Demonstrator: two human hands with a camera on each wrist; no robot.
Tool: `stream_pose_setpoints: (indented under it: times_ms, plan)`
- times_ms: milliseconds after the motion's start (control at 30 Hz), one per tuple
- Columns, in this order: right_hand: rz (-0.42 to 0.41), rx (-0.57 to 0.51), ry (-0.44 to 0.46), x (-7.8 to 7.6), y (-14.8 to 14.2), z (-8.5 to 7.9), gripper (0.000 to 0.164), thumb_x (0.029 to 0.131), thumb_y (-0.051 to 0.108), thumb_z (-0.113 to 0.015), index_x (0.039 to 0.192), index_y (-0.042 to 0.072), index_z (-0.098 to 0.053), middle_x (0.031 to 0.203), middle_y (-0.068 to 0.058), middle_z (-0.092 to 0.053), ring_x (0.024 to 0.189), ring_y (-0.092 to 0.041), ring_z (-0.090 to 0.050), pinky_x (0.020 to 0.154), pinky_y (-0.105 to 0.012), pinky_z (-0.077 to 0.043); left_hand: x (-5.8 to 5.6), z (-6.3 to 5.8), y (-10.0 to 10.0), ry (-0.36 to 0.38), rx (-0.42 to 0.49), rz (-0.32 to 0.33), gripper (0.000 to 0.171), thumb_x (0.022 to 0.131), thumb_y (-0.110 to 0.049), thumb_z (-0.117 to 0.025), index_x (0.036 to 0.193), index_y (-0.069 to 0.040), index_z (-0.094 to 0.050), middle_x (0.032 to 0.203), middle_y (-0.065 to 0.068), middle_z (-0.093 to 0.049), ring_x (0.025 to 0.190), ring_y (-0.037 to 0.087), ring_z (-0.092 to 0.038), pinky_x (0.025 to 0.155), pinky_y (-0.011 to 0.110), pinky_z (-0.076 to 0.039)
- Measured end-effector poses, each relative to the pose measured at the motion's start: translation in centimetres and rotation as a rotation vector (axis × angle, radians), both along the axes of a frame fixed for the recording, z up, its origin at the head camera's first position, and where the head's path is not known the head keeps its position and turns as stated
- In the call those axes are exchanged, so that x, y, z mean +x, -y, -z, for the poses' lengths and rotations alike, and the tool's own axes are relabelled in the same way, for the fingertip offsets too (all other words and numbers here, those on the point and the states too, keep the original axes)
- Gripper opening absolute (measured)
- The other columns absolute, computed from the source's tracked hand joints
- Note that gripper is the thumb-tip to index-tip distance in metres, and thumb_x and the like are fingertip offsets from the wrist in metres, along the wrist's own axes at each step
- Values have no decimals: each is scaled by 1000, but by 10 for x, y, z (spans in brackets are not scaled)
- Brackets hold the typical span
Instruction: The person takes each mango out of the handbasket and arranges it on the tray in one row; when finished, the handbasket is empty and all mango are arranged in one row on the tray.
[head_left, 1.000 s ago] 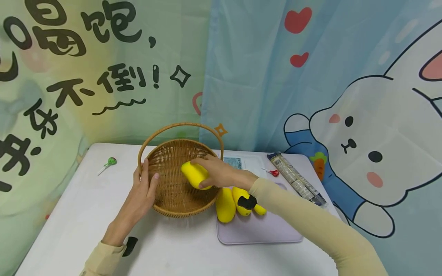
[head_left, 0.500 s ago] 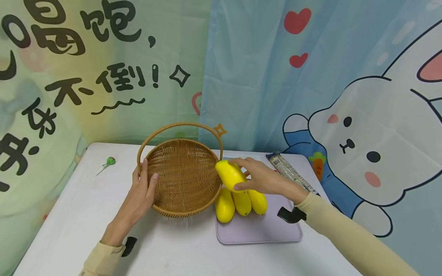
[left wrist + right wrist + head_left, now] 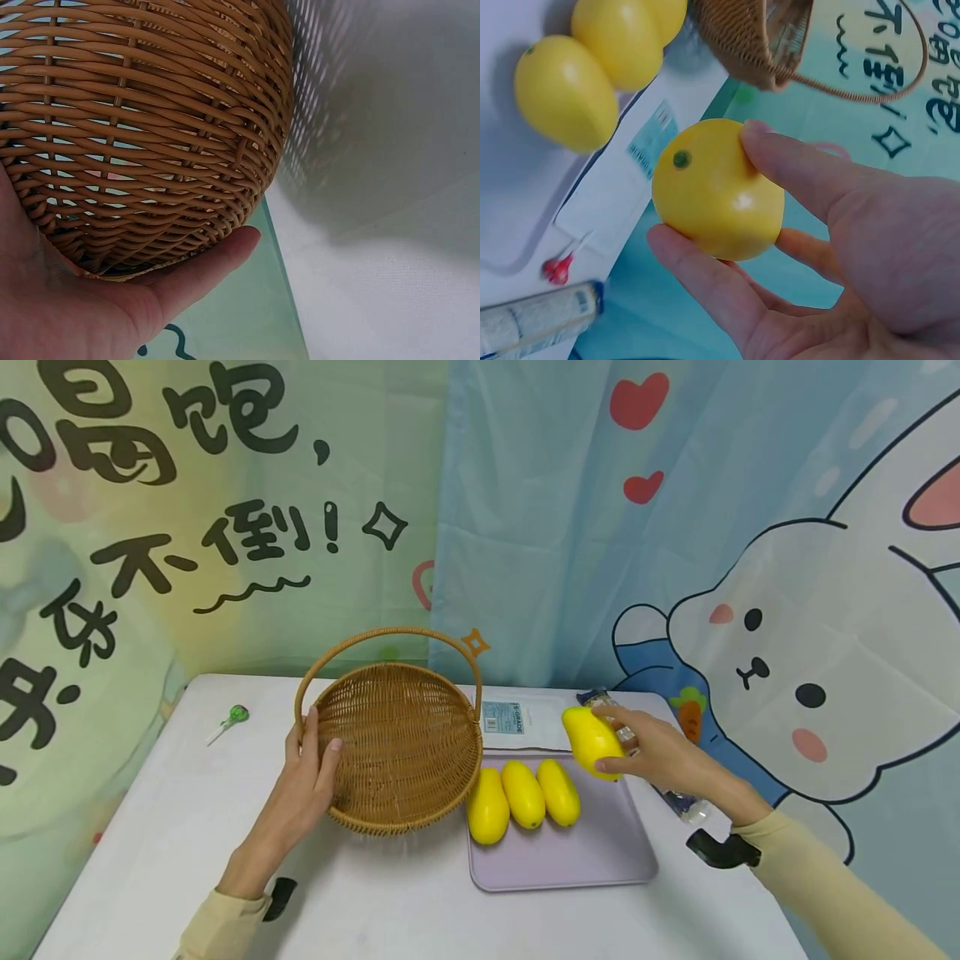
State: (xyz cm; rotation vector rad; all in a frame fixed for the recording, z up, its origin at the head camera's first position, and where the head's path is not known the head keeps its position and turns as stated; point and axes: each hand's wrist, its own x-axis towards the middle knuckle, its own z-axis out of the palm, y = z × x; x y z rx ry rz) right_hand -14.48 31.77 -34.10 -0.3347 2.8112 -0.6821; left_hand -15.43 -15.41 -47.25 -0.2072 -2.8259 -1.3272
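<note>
A round wicker basket (image 3: 401, 743) with a tall arched handle is tipped toward me on the table, its inside bare. My left hand (image 3: 303, 785) holds it by the left rim, the thumb on the near side; its weave (image 3: 150, 127) fills much of the left wrist view. My right hand (image 3: 656, 756) grips a yellow mango (image 3: 591, 743) between thumb and fingers, raised over the tray's back right corner. In the right wrist view the mango (image 3: 716, 191) shows a small green stem end. Three more mangoes (image 3: 523, 795) lie side by side on the lilac tray (image 3: 562, 864).
Behind the tray lies a white packet (image 3: 517, 718) with a blue label. A long wrapped pack (image 3: 682, 802) sits at the right, partly behind my hand. A red lollipop (image 3: 559, 268) is near it. At the far left lies a green lollipop (image 3: 237, 714).
My right hand has carried the mango out of the basket and rightward, over the tray's back right corner. The three tray mangoes now show fully. My left hand keeps its hold on the basket.
</note>
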Motion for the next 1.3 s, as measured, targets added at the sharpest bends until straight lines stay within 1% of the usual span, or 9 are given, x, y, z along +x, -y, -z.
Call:
stream_pose_setpoints:
  times_ms: [100,167,267,400,600,700,800,1000,1300]
  plan:
    - [35,10,3,2,-11,1,80,90,32,-79,155,7,-38,145,-25,-50,114,-43,-61,79,-42,-62,0,-1,0,-2,1,2,74,108,-56,-21,163,-18,13,168,25,9,145,57,-27,112,70,-32]
    - [52,17,4,2,-16,4,80,90,33,-79,154,7,-39,142,-25,-51,112,-42,-61,78,-41,-62,0,-1,0,-4,0,2,74,108,-55,-22,163,-18,13,168,25,9,145,57,-27,112,70,-31]
    - [51,19,4,3,-22,12,79,90,33,-79,153,5,-40,138,-28,-53,106,-39,-63,76,-39,-62,0,-1,0,0,-2,2,74,108,-55,-21,163,-18,13,168,25,9,145,57,-27,112,70,-31]
    - [36,21,5,2,-27,27,78,90,31,-79,152,4,-41,134,-29,-56,100,-35,-65,75,-38,-61,0,0,0,3,-1,0,74,108,-55,-21,163,-18,12,167,26,8,145,58,-27,112,70,-32]
    - [47,2,32,0,-30,57,76,89,28,-80,151,4,-43,133,-27,-57,100,-32,-63,78,-39,-61,-1,2,-1,-7,2,-7,73,109,-53,-23,163,-18,11,168,26,7,146,57,-26,112,69,-31]
    - [62,5,45,0,-31,71,76,88,29,-81,150,4,-44,134,-26,-57,104,-34,-63,80,-40,-61,-1,2,0,-11,4,-6,73,109,-53,-23,163,-18,11,168,25,8,146,56,-26,113,69,-31]
    - [66,15,39,-1,-32,80,75,88,29,-81,149,3,-45,135,-26,-57,108,-38,-62,83,-44,-61,-1,1,0,-13,4,-5,74,109,-55,-22,163,-18,11,168,25,8,147,56,-25,113,69,-31]
    - [58,-1,30,1,-33,92,74,88,26,-81,148,1,-46,134,-27,-58,107,-36,-61,86,-47,-60,-1,1,0,-6,0,-7,74,108,-55,-21,163,-19,12,168,26,8,146,56,-26,113,69,-31]
    - [85,18,44,3,-33,104,74,88,30,-81,148,2,-47,131,-27,-59,103,-34,-63,86,-48,-59,-1,1,0,-3,-3,-4,73,109,-55,-21,163,-19,11,168,25,7,146,56,-27,112,69,-31]
